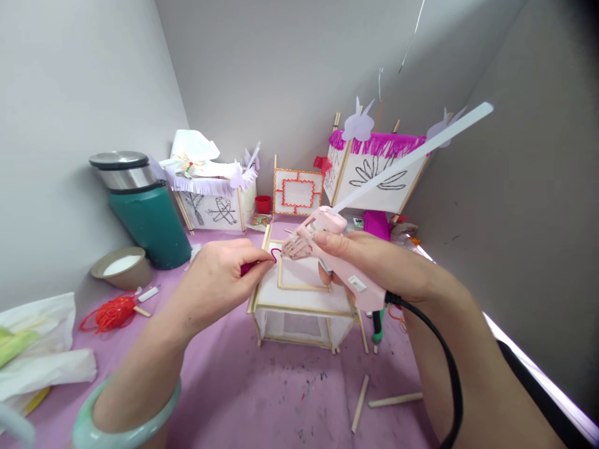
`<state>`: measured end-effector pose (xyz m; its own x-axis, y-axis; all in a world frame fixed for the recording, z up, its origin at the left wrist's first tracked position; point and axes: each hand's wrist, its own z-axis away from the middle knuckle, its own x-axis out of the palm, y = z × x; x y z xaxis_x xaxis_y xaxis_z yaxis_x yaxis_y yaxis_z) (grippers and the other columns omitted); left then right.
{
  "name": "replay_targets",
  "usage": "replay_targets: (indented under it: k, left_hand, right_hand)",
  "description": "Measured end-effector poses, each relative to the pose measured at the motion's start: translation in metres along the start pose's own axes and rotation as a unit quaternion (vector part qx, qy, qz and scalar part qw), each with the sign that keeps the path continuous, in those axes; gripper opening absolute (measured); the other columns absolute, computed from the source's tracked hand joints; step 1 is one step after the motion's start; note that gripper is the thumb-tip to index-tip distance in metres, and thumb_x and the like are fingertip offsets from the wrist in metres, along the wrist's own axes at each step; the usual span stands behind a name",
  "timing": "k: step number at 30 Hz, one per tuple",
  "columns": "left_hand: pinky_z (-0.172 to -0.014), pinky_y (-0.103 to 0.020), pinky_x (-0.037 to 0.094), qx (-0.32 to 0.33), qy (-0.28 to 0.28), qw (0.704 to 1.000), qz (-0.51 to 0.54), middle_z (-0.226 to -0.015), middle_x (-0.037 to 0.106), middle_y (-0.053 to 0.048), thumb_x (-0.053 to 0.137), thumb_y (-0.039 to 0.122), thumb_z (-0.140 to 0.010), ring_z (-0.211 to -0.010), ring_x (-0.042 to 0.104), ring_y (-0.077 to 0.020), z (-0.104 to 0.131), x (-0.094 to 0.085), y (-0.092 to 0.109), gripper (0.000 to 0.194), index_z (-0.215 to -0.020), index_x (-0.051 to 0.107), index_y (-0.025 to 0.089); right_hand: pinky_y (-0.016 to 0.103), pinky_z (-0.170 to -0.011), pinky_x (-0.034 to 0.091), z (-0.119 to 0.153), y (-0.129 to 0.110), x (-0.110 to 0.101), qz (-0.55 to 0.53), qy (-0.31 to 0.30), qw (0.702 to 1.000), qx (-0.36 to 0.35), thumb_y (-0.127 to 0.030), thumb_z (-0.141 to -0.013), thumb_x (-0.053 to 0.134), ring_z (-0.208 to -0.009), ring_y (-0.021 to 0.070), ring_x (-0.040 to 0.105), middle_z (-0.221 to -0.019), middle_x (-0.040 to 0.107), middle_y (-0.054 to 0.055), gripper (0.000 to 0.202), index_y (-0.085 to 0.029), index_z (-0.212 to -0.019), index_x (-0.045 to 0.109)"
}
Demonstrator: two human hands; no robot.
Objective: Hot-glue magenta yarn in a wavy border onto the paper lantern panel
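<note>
My right hand (pixel 349 252) grips a pink hot glue gun (pixel 360 284), a long white glue stick (pixel 412 156) jutting up from its back. The gun's nozzle points down and left, close to a curl of magenta cord (pixel 276 251). Thumb and fingertips of my left hand (pixel 234 268) are pinched on that cord at the left side of a wooden-framed box (pixel 309 302). White panels cover the box, and a smaller wooden rectangle (pixel 304 287) lies on its upper face. Whether the nozzle touches the cord or the box, I cannot tell.
Decorated paper lanterns (pixel 219 209) stand along the back, with a red-trimmed frame (pixel 298 192) between them. At the left are a teal tumbler (pixel 147 218), a bowl (pixel 121 268) and red cord (pixel 112 313). Loose wooden sticks (pixel 360 404) lie in front. A black cable (pixel 442 349) trails from the gun.
</note>
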<state>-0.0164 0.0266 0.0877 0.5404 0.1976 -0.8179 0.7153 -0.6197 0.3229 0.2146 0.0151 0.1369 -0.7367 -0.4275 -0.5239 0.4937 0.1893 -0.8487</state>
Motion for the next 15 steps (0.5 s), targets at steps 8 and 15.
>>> replay_targets:
  k: [8, 15]
  left_hand:
    - [-0.065, -0.025, 0.044, 0.003, 0.002, 1.000, 0.006, -0.082, 0.072, 0.000, 0.053, 0.029, -0.088, -0.073, 0.064, -0.0139, -0.0003, 0.0002, -0.0007, 0.021, -0.087, 0.074, 0.025]
    - [-0.065, -0.025, 0.044, 0.007, 0.000, 1.000, 0.003, -0.082, 0.072, 0.000, 0.053, 0.029, -0.089, -0.072, 0.063, -0.0133, -0.0003, 0.0005, -0.0012, 0.021, -0.086, 0.074, 0.024]
  right_hand:
    - [0.028, -0.049, 0.037, 0.0040, 0.0062, -0.0025, 0.019, -0.013, 1.000, 0.021, -0.073, -0.085, 0.038, -0.052, 0.0133, 0.049, -0.063, 0.058, 0.002, 0.061, -0.020, -0.070, 0.066]
    - [0.029, -0.051, 0.039, 0.0002, 0.0075, 0.0007, -0.019, 0.007, 1.000, 0.016, -0.071, -0.085, 0.038, -0.053, 0.0137, 0.050, -0.063, 0.058, 0.003, 0.062, -0.019, -0.065, 0.065]
